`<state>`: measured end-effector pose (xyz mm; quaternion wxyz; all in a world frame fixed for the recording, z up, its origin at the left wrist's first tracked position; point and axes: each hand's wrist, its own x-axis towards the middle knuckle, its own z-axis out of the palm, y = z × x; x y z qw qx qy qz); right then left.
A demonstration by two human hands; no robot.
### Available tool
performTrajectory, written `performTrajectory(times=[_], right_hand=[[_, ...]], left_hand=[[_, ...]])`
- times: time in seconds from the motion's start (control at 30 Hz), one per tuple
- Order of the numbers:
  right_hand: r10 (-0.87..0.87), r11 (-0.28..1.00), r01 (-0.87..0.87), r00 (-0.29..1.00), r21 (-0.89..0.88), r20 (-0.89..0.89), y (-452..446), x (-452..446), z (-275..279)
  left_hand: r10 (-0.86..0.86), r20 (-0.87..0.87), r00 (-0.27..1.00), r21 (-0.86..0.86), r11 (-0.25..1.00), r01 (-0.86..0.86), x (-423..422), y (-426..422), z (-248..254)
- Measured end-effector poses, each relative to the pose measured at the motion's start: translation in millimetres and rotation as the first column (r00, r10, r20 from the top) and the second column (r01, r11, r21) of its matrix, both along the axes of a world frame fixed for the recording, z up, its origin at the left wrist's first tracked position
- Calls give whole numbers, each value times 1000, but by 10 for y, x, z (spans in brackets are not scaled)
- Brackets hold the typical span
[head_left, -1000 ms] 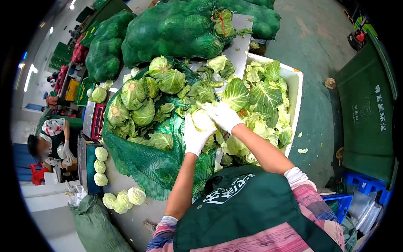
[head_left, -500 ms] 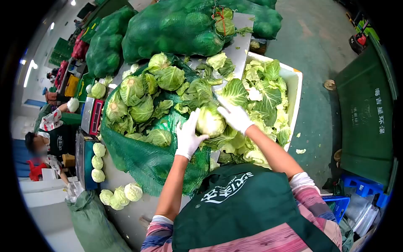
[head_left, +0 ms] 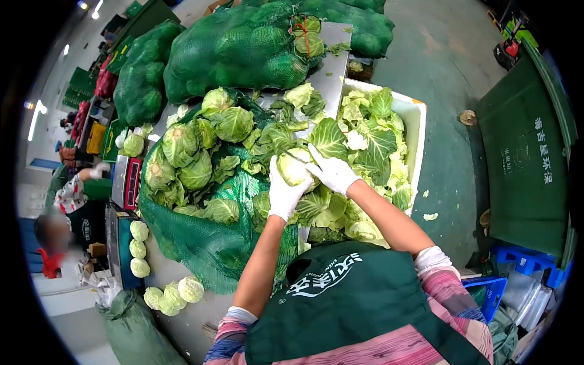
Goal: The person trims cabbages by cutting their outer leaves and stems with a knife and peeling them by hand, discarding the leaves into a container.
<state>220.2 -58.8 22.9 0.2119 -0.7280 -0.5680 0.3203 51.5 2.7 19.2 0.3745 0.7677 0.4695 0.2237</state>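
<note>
A pale green, partly stripped cabbage is held in front of me. My left hand, in a white glove, cups it from the left and below, with the fingers closed against it. My right hand, also gloved, is at the cabbage's right side. From its fingers a thin dark strip, apparently a narrow knife blade, runs across the cabbage top; its handle is hidden. Loose outer leaves lie beneath my hands. Left of them, untrimmed cabbages sit in an opened green mesh sack.
A white bin full of leaves stands to the right. Filled mesh sacks lie across the far side. Trimmed cabbages rest at the left, near a scale. A co-worker stands beyond. A large green container is at far right.
The cabbage has shifted slightly left and now shows a paler face. My right fingers have closed in over it, with the thin strip now across its top. The view has shifted slightly.
</note>
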Motion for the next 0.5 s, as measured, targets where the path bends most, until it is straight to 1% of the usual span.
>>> performTrajectory(times=[0.03, 0.07, 0.1, 0.23, 0.3, 0.33, 0.37, 0.4, 0.43, 0.47, 0.5], right_hand=[[-8, 1000, 8, 1000, 1, -4, 9, -11, 39], [5, 999, -5, 1000, -37, -8, 15, -21, 81], [19, 997, -20, 1000, -75, -13, 20, -30, 102], [-5, 998, 5, 1000, -58, 3, 45, -58, -65], [13, 997, -9, 999, 83, -52, 84, 6, -180], [13, 997, -9, 999, 82, -53, 119, 38, -276], [-73, 991, 88, 988, 105, -134, 166, 79, -370], [-148, 989, 141, 970, -50, -194, 185, 208, -170], [-233, 960, 187, 945, -207, -230, 201, 335, 41], [-315, 948, 314, 891, -55, -328, 134, 396, -182], [-295, 944, 321, 925, 75, -238, 87, 586, -567]], left_hand=[[18, -9, 1000, -11, 1000, -18, -18, 5, -27], [36, -18, 999, -21, 999, -36, -37, 18, -53], [-4, -60, 998, -30, 1000, 2, -58, 42, -59], [-25, -55, 998, -55, 998, 22, -94, 64, -101], [0, -39, 999, -7, 1000, 0, -89, 57, -120], [0, -40, 999, -8, 1000, 0, -87, 41, -99], [-14, -44, 999, 23, 1000, 15, -96, 14, -74], [-25, -47, 999, 52, 998, 28, -107, -20, -60], [-52, -21, 998, 82, 995, 53, -165, -80, -79], [-79, 4, 997, 112, 991, 78, -233, -157, -106], [-59, 87, 994, 0, 998, 60, -312, -216, -135]])
